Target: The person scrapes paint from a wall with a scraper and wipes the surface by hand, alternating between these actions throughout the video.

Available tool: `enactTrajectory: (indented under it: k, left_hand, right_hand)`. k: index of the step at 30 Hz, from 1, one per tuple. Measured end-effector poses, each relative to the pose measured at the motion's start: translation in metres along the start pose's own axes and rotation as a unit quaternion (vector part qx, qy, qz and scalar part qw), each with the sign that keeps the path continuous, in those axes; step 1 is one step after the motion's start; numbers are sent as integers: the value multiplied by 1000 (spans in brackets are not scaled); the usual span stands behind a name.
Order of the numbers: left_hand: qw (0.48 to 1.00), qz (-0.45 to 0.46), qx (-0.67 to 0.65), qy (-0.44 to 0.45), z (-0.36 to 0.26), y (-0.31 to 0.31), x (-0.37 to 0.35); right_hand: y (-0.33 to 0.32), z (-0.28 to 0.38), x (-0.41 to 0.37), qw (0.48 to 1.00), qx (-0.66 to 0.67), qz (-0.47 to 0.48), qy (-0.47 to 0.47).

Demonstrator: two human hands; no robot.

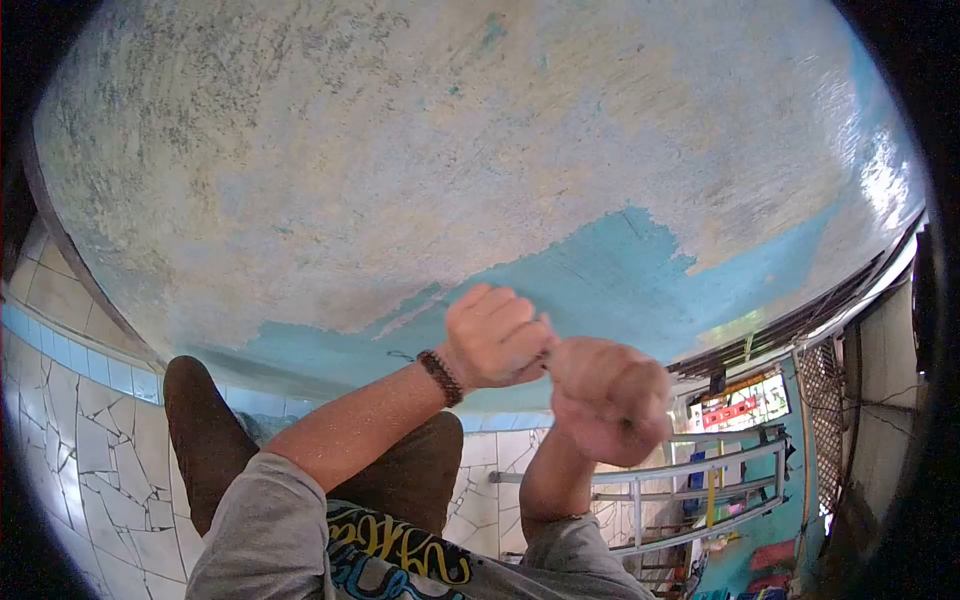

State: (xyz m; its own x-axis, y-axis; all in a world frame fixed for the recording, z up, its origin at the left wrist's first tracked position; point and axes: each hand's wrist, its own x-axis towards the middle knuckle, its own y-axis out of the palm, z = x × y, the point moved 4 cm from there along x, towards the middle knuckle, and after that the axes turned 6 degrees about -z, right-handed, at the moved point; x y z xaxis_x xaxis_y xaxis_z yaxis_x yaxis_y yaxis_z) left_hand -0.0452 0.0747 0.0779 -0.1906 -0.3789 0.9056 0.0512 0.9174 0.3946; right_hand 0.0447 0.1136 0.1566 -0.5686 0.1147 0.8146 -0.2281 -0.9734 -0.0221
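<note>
My left hand (pixel 495 335) is closed in a fist in front of the wall, with a dark beaded bracelet (pixel 441 378) round its wrist. Against it, on the right, is my right hand (pixel 610 400), also closed and somewhat blurred. The two fists meet or nearly meet at the knuckles. Whatever the fingers hold, if anything, is hidden. Behind both hands spreads a large wall (pixel 400 180) with a patchy, scraped whitish surface. A ragged-edged patch of light blue paint (pixel 600 270) covers its lower part.
A metal ladder (pixel 710 465) lies across the view at the lower right. The floor (pixel 110 470) has cracked-pattern white tiles, edged by a blue strip along the wall. My bent knees (pixel 200 420) are close to the wall. A lattice panel (pixel 820 400) stands at far right.
</note>
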Motion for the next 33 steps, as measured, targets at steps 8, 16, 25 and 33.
enactTrajectory:
  k: [8, 16, 25, 33]
  left_hand:
    - [1000, 5, 8, 27, 0, -8, 11]
    - [999, -11, 12, 35, 6, -8, 20]
    - [1000, -9, -6, 29, 3, -6, 27]
    - [1000, -12, 14, 20, 1, -10, 6]
  right_hand:
    - [17, 7, 3, 999, -6, 11, -40]
    - [18, 8, 12, 999, 24, 27, -30]
    - [21, 11, 21, 996, 57, 49, -46]
    - [12, -1, 2, 1000, 0, 14, -13]
